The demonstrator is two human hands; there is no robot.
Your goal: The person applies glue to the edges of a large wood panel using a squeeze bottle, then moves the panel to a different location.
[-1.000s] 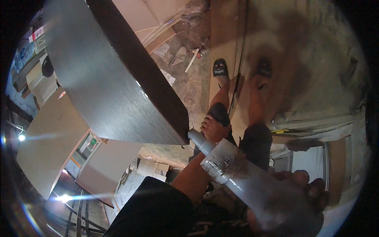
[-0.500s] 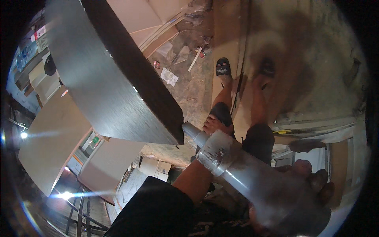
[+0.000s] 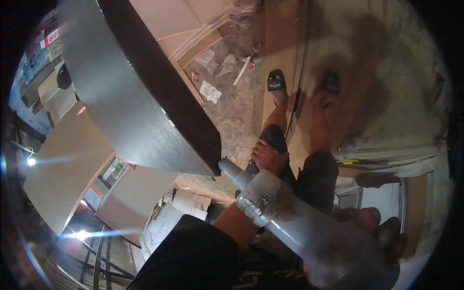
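My right hand is closed around a translucent squeeze bottle with a cloudy, stained neck and a grey tapered nozzle. The nozzle tip is at the dark end edge of a large wood-grain panel, close to its lower corner. Whether the tip touches the edge, I cannot tell. My left hand lies over my left knee, its fingers draped and nothing visible in them. The bottle hides part of my right hand and my lap.
Pale boards lean at the left near bright lamps. On the floor are crumpled paper, a light strip and scraps. A long brown board lies under my feet. Strips and a yellow-handled tool are at the right.
The nozzle tip has slid slightly down along the panel's end edge toward the lower corner, and the bottle has shifted with it. My left hand stays on the knee. The view shifted slightly.
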